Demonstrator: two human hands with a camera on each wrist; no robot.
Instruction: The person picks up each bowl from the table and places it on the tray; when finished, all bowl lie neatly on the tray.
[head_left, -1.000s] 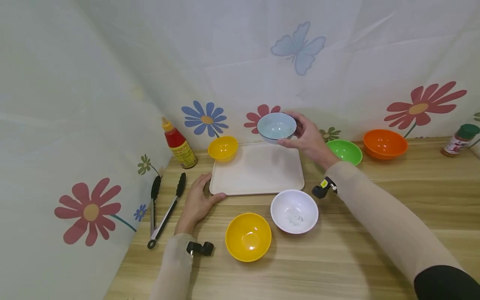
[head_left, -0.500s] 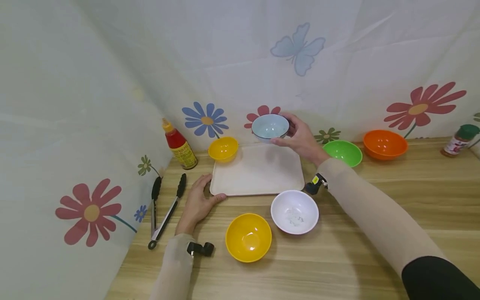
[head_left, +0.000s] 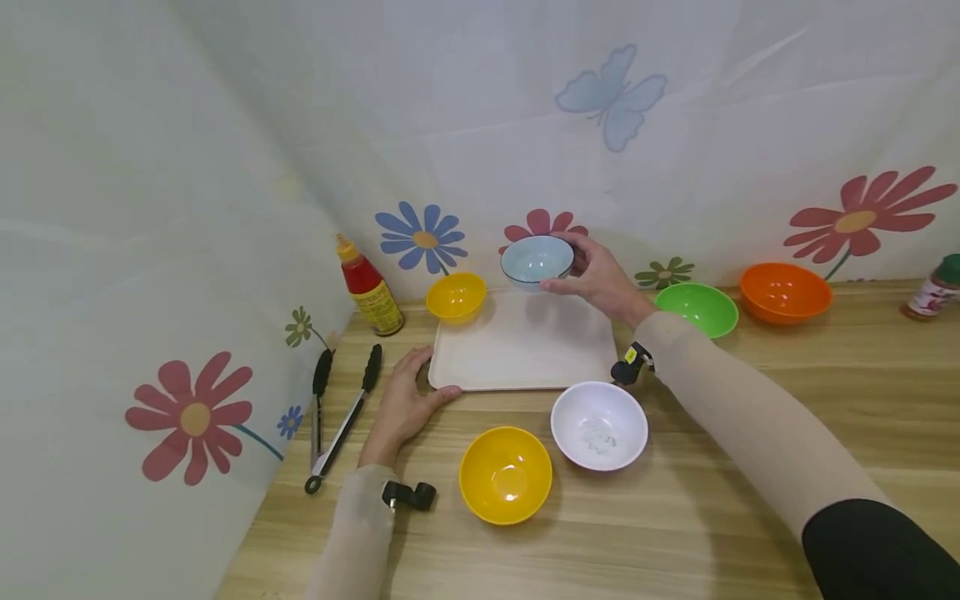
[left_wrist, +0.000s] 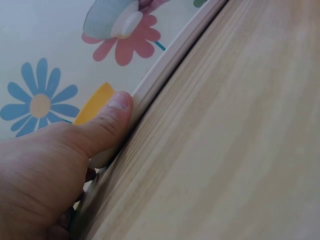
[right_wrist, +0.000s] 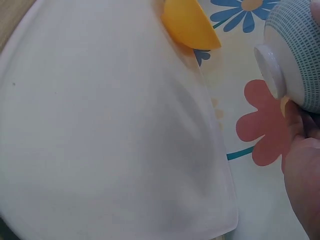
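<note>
My right hand [head_left: 600, 279] holds a small light-blue bowl [head_left: 537, 260] with a dark rim, thumb at the near side and fingers behind. The bowl is raised above the back of a cream rectangular tray [head_left: 517, 354]. Its patterned outside and white foot show in the right wrist view. At the tray's front left corner, my left hand [head_left: 407, 404] grips the edges, thumb along the front rim and fingers at the left side. In the left wrist view the thumb [left_wrist: 112, 117] presses the rim, the other fingers partly hidden. A small yellow bowl [head_left: 456, 297] sits on the tray's back left corner.
Before the tray stand a larger yellow bowl [head_left: 506, 492] and a white bowl [head_left: 599, 446] with whitish bits inside. Tongs [head_left: 341, 433] and a red sauce bottle [head_left: 371, 296] are left; green bowl [head_left: 701, 311], orange bowl [head_left: 785, 293] and spice jar [head_left: 932, 292] right. Printed cloth hangs behind.
The right hand has carried the light-blue bowl left and slightly lower over the tray. The left hand keeps its place at the corner. The head view has shifted slightly.
</note>
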